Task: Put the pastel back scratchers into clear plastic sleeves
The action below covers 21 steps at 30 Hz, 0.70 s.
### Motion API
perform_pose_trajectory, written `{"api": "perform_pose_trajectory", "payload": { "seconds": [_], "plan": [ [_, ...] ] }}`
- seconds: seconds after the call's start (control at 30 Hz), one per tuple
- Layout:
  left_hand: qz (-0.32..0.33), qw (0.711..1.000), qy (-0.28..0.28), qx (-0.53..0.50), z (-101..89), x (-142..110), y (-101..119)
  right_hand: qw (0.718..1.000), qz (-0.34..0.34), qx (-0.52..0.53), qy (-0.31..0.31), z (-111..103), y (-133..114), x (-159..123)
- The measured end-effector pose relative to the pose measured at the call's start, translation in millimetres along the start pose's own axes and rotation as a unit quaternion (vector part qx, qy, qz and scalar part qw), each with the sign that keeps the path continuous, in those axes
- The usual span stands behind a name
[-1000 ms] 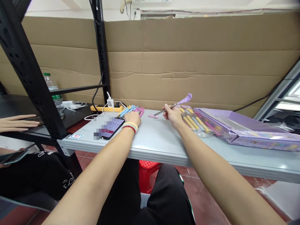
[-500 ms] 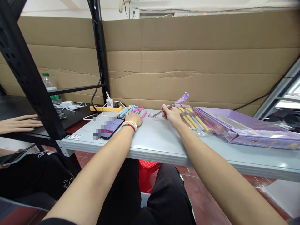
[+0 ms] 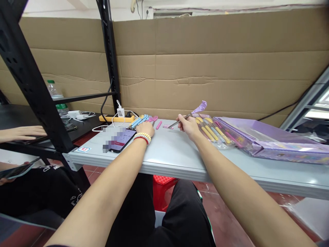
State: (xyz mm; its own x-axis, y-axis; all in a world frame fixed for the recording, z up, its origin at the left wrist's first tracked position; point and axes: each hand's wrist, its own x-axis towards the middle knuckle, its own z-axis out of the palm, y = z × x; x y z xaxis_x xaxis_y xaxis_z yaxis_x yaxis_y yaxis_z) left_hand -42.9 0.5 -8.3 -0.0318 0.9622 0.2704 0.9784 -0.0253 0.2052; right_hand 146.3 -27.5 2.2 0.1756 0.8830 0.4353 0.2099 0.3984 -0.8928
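Note:
My left hand (image 3: 145,129), with beaded bracelets at the wrist, rests low at the table's far left. Its fingers are mostly hidden behind its back, so I cannot tell whether it grips anything. Just beyond it lie pink fork-shaped pieces (image 3: 153,118) and blue-handled ones (image 3: 139,120). A short pink stick (image 3: 159,125) lies to its right. My right hand (image 3: 188,125) is closed around a slim grey tool with a ruffled purple end (image 3: 199,107), which points up and right. The tool's tip reaches down to a small pink patterned piece (image 3: 167,126) on the table.
A phone (image 3: 122,140) lies left of my left hand, before a yellow power strip (image 3: 117,118). Clear bags of yellow-handled items (image 3: 210,132) and an open purple box (image 3: 259,147) occupy the right. Another person's hand (image 3: 23,133) rests on the black shelf at left.
My left hand has shifted slightly left, showing more of a dark strip below the pink fork-shaped pieces. My right hand and its tool have hardly moved.

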Motion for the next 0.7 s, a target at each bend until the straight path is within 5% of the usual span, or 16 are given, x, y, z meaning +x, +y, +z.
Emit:
{"api": "perform_pose_trajectory", "payload": {
  "seconds": [0.4, 0.57, 0.7],
  "plan": [
    [-0.011, 1.000, 0.017, 0.007, 2.4, 0.3, -2.1, 1.000, 0.012, 0.016, 0.000, -1.5, -2.3, -0.7],
    [0.111, 0.989, 0.095, 0.003, 2.7, -2.4, 0.1, 0.993, 0.054, 0.108, -0.016, -7.0, -5.7, 0.1],
    [0.171, 0.981, 0.094, -0.004, 2.6, -3.6, 3.7, 0.982, 0.071, 0.169, -0.040, -11.4, -7.2, 0.1]
  ]
}}
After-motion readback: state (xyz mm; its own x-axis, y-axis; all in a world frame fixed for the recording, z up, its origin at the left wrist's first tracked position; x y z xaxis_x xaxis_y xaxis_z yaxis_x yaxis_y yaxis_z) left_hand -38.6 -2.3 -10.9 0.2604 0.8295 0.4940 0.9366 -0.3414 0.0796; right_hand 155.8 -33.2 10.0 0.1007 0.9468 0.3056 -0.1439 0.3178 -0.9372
